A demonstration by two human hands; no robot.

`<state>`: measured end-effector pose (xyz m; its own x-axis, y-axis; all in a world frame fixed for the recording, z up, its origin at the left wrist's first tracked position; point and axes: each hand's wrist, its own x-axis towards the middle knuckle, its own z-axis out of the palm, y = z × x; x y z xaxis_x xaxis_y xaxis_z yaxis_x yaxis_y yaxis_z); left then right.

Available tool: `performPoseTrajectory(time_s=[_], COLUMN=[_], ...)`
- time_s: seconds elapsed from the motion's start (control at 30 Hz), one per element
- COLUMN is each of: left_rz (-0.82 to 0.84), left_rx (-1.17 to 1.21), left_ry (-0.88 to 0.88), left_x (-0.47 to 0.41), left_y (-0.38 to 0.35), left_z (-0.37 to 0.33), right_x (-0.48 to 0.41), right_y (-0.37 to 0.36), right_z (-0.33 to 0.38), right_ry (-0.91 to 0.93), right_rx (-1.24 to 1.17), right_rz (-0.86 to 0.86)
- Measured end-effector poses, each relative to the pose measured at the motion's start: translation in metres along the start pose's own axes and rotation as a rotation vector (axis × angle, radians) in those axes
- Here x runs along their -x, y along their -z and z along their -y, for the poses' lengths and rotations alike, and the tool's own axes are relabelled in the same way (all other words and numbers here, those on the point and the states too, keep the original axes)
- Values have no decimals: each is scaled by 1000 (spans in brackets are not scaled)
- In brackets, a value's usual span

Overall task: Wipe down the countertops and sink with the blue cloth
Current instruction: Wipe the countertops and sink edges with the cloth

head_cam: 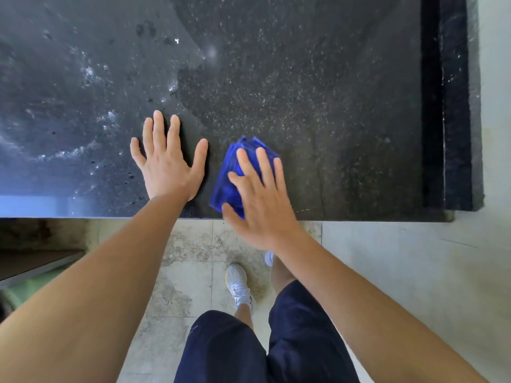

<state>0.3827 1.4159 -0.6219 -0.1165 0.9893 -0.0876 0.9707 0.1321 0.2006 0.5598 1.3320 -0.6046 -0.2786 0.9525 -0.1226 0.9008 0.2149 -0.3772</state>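
Observation:
A dark speckled stone countertop (318, 92) fills the upper part of the head view. The blue cloth (228, 183) lies bunched on it near the front edge. My right hand (260, 200) presses flat on the cloth with straight, spread fingers, its heel over the counter's edge. My left hand (168, 158) rests flat on the bare counter just left of the cloth, fingers spread. No sink is in view.
Wet streaks and droplets (83, 78) cover the counter's left half. A raised dark ledge (453, 106) borders the counter's right end beside a pale wall (495, 78). Below the front edge are a tiled floor (193, 244), my legs and a white shoe (239, 283).

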Motion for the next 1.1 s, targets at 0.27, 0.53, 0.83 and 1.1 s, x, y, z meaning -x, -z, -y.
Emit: performPoseTrajectory(time_s=[0.27, 0.53, 0.83, 1.1], left_rz=[8, 11, 41, 107], left_rx=[2, -34, -57, 10], left_ry=[27, 47, 37, 15], left_x=[1, 0, -1, -2], left_y=[1, 2, 2, 8], left_z=[-1, -5, -3, 0], right_x=[-19, -31, -63, -44], right_y=[25, 54, 33, 25], right_z=[-63, -124, -82, -58], right_ry=[60, -282, -275, -325], right_rx=[-2, -24, -15, 89], right_rz=[-32, -73, -91, 15])
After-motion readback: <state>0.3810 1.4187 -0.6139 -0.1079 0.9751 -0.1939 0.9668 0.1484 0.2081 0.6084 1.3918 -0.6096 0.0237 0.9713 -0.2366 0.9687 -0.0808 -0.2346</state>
